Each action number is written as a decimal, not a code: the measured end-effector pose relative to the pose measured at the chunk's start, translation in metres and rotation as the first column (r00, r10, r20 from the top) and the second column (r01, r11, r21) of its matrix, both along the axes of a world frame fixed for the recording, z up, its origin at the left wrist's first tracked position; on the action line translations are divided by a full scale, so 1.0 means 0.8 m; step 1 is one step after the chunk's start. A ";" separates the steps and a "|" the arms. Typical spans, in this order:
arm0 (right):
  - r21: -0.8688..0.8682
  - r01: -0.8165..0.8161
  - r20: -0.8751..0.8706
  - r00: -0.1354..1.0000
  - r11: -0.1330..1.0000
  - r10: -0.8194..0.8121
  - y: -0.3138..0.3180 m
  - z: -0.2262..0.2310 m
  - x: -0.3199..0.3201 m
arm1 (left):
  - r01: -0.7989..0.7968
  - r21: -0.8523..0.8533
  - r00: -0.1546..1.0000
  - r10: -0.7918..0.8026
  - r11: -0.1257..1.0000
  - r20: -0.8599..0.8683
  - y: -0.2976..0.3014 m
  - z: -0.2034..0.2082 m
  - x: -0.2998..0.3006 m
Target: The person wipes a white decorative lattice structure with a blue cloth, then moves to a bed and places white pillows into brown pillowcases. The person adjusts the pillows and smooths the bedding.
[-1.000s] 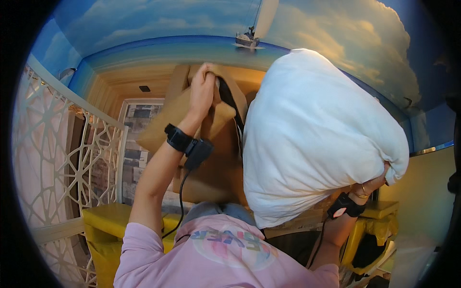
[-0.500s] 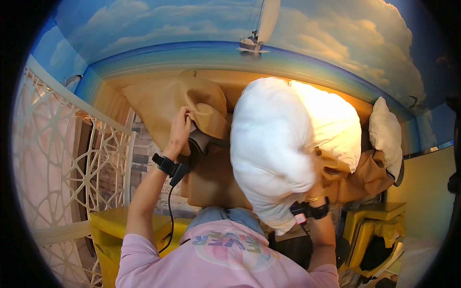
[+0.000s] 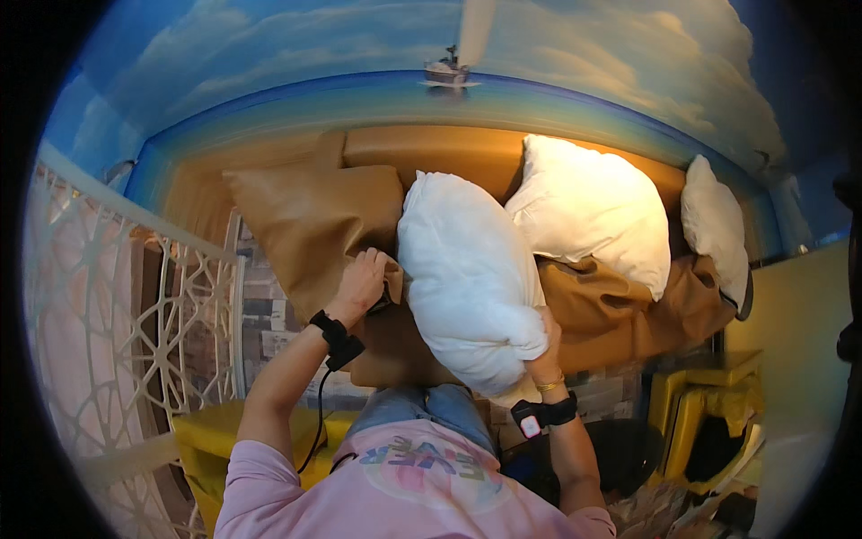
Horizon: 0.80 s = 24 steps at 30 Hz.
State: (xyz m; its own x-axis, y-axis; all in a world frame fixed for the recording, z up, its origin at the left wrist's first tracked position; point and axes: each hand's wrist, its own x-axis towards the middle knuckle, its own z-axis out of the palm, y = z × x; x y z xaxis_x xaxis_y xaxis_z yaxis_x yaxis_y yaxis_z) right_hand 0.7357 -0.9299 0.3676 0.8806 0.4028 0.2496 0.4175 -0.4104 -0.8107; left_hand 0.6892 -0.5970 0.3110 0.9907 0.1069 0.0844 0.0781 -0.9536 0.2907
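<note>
My left hand is closed on the edge of a brown leather-like cushion cover, near a dark gap at its lower right corner. The cover lies loosely on the left part of a brown sofa. In my right hand I grip the lower right end of a white pillow, which bunches up there. The pillow stands tilted in front of me, its left side right beside the cover. Whether it touches the cover's opening is hard to make out.
On the sofa's right are another white pillow, a third white pillow and crumpled brown covers. A white lattice screen borders the left. Yellow stools stand at lower right, and a sea mural covers the wall.
The held pillow has swung left toward the brown cover, uncovering more of the pillow behind it. My left hand has come lower with the cover's edge, and the cover's folded-up flap has dropped.
</note>
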 end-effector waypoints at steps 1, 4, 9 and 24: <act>-0.033 0.080 0.047 0.996 0.996 -0.079 -0.010 0.004 0.002 | 0.018 -0.080 0.995 -0.026 0.997 -0.095 -0.005 -0.005 0.005; 0.098 0.146 0.053 0.987 0.984 -0.152 -0.044 0.032 -0.005 | -0.061 -0.331 0.925 -0.071 0.942 -0.373 -0.020 -0.024 0.027; 0.123 0.364 0.300 0.873 0.923 -0.384 -0.117 0.088 -0.024 | -0.021 -0.556 0.990 -0.060 0.831 -0.127 -0.086 -0.030 0.090; 0.065 -0.143 0.292 0.949 0.988 0.118 -0.143 0.094 -0.058 | -0.197 -0.834 0.857 0.504 0.516 0.109 -0.068 0.063 0.133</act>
State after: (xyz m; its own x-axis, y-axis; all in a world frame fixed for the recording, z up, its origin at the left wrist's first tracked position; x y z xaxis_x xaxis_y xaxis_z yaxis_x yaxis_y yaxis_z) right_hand 0.6897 -1.0441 0.4425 0.7081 0.4760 0.5216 0.6826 -0.2724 -0.6781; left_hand 0.7959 -0.6517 0.3616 0.7878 0.6125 0.0650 0.1160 -0.2512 0.9610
